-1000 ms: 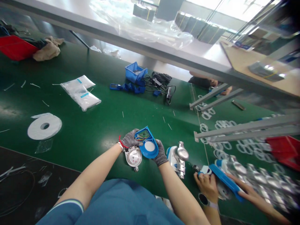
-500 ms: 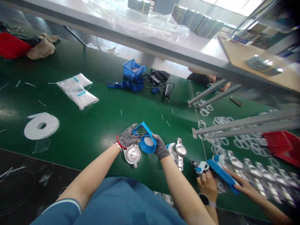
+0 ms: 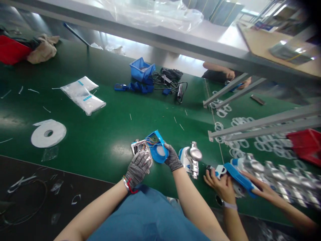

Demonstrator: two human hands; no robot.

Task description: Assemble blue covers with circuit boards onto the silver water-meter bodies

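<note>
My left hand (image 3: 137, 167), in a grey glove, lies over the lower part of a silver-and-white device housing (image 3: 140, 146), its fingers curled over the round section. Wires show in the housing's upper part. My right hand (image 3: 173, 159), also gloved, grips the right edge of a blue plastic cover (image 3: 160, 151). Inside the cover are a green circuit board (image 3: 154, 138) and a round white disc. Coloured wires run from the board to the housing. To the right of my right hand stands another silver-and-white device (image 3: 192, 157) with a blue edge.
A co-worker's hands (image 3: 223, 185) hold a blue part (image 3: 239, 177) at the right, beside rows of silver devices. White rings (image 3: 235, 144) lie by the shelf legs. Farther off are a blue bin (image 3: 142, 69), cables, plastic bags (image 3: 84, 95) and a white roll (image 3: 48, 133).
My left hand has moved from the cover's left side down onto the housing. The housing's wired upper part now shows. My right hand still holds the cover.
</note>
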